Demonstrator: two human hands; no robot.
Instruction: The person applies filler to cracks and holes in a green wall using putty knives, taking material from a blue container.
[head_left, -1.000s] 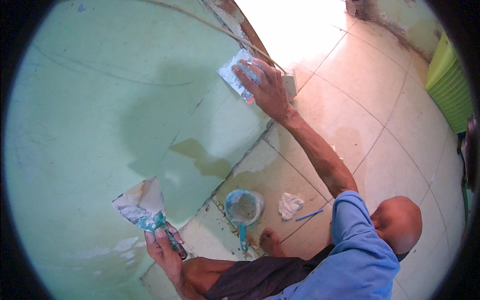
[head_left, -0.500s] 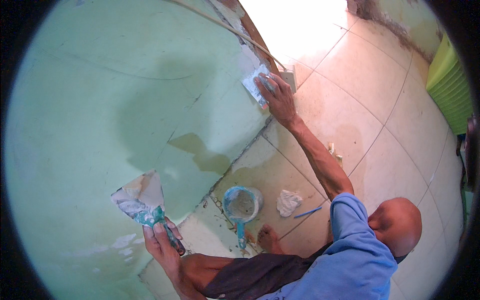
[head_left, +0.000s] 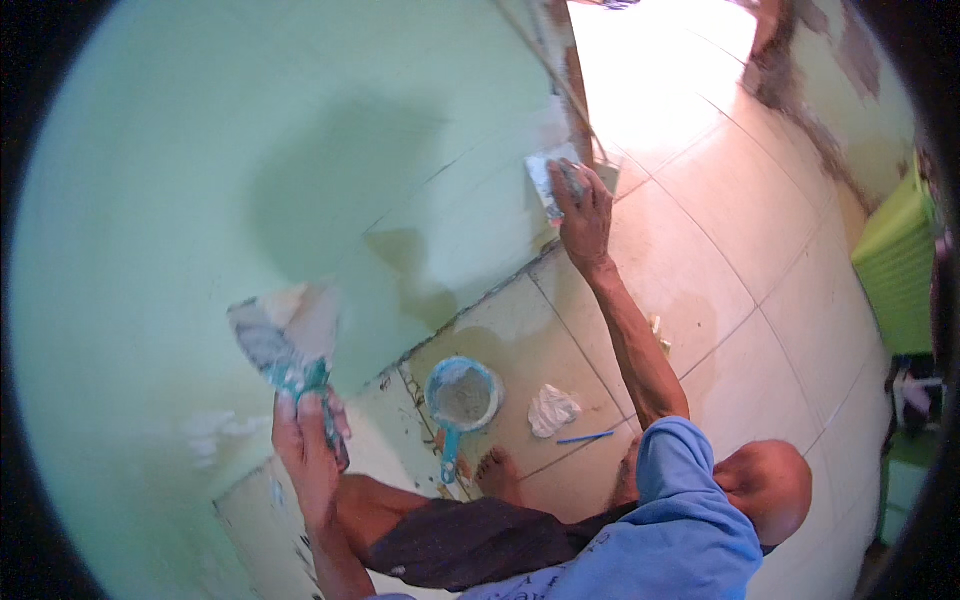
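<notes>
Head view, right hand (head_left: 583, 212) pressing a putty knife (head_left: 553, 178) flat against the green wall (head_left: 250, 140), left hand (head_left: 308, 455) gripping a loaded trowel (head_left: 280, 335), blue scoop (head_left: 462, 398), crumpled rag (head_left: 551, 410) on the tiled floor (head_left: 700, 260).

Overexposed glare floods the tile floor (head_left: 660, 60) top right; fisheye edges black, soft

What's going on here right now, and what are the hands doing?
A person is squatting by a pale green wall and spreading filler on it. The right hand presses a flat scraper against the wall low down, near the corner by the doorway. The left hand holds a second putty knife with a teal handle, loaded with paste, off the wall. A blue scoop of grey filler sits on the tiled floor beside a crumpled white rag.
</notes>
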